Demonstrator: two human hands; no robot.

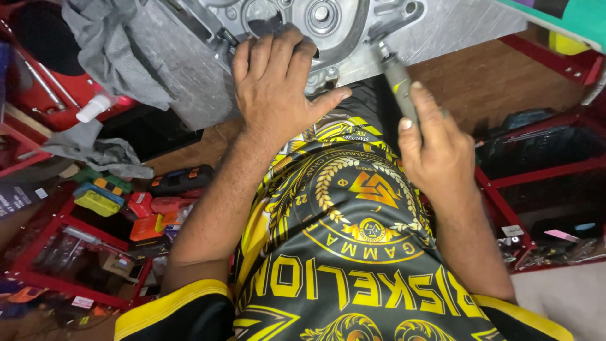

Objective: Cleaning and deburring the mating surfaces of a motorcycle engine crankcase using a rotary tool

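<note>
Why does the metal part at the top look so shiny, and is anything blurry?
In the head view, light glares off the silver engine casing, washing its surface pale; the left hand rests on it, sharp. The right hand holding the grey tool is also fairly crisp. The red shelves at the edges fall into dim shadow and look soft, and they bend slightly from the wide lens.

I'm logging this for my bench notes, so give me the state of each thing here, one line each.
Left hand: flat, fingers spread, pressing on the metal engine cover.
Right hand: closed around the grey tool handle.
Grey tool: held tilted, tip against the cover's edge.
Metal engine cover: lying on the metal bench top, held down.
Grey rag: crumpled, draped at the bench's left end.
White bottle: lying on its side, capped.
</note>
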